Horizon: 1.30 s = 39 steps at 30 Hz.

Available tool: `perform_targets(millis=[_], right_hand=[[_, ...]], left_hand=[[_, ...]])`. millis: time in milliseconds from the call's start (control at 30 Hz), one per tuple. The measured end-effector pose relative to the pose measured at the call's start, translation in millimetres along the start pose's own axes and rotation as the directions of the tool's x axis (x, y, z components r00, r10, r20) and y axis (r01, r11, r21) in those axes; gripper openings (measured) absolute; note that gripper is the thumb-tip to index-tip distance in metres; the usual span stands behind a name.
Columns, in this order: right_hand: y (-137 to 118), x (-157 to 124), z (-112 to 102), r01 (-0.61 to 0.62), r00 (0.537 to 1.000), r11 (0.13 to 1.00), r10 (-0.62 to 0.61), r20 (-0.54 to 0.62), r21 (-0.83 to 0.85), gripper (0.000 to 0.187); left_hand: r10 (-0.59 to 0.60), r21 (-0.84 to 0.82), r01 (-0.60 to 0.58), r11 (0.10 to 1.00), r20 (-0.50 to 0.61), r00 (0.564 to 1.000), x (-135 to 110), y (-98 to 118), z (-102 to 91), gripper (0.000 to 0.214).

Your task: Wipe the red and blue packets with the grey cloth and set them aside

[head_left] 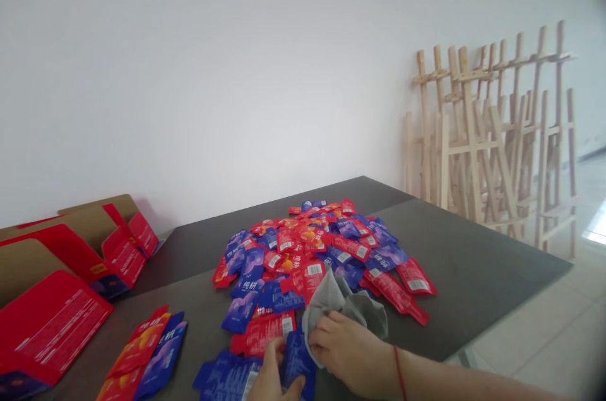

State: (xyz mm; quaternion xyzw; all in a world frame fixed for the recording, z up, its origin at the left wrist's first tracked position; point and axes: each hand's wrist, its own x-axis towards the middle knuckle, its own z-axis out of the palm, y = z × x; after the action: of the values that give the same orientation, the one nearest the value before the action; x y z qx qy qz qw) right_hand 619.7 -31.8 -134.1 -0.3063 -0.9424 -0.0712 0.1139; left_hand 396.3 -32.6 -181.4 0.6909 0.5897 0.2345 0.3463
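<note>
A heap of red and blue sachets (315, 252) lies in the middle of a dark table (473, 262). At the near edge of the heap my right hand (350, 350), with a red string round the wrist, pinches a crumpled grey cloth (343, 306) that rests on the sachets. My left hand (272, 376) comes up from the bottom edge, its fingers closed on a blue sachet (296, 360) right beside the cloth. Both hands almost touch each other.
A small row of sorted red and blue sachets (146, 350) lies at the near left. Flattened red and brown cartons (61, 275) are stacked at the left edge. Wooden frames (492, 136) lean on the white wall at the right, beyond the table's corner.
</note>
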Motion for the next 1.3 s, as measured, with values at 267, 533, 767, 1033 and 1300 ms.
perform_targets(millis=[267, 533, 767, 1033, 1300], right_hand=[[1, -12, 5, -0.023, 1.0, 0.993, 0.024, 0.005, -0.117, 0.014], [-7, -6, 0, 0.06, 0.998, 0.998, -0.06, -0.022, 0.002, 0.022], [1, -5, 9, -0.071, 0.997, 0.988, 0.073, 0.008, -0.137, 0.015], [-1, -20, -9, 0.181, 0.983, 0.984, -0.181, 0.012, -0.002, 0.019], [9, -15, -2, -0.027, 0.999, 0.992, 0.032, 0.039, -0.122, 0.016]], left_hand=[[0.04, 0.083, -0.045, 0.996, 0.063, 0.997, 0, -4, -0.9, 0.064], [0.072, 0.037, -0.072, 0.997, -0.002, 0.997, -4, 17, 5.0, 0.062], [0.051, 0.084, -0.053, 0.995, 0.028, 0.998, -5, 17, 1.8, 0.062], [0.104, 0.152, -0.086, 0.985, -0.118, 0.988, -10, 16, 18.2, 0.058], [0.09, 0.138, -0.075, 0.988, -0.104, 0.991, -11, 21, 13.6, 0.058]])
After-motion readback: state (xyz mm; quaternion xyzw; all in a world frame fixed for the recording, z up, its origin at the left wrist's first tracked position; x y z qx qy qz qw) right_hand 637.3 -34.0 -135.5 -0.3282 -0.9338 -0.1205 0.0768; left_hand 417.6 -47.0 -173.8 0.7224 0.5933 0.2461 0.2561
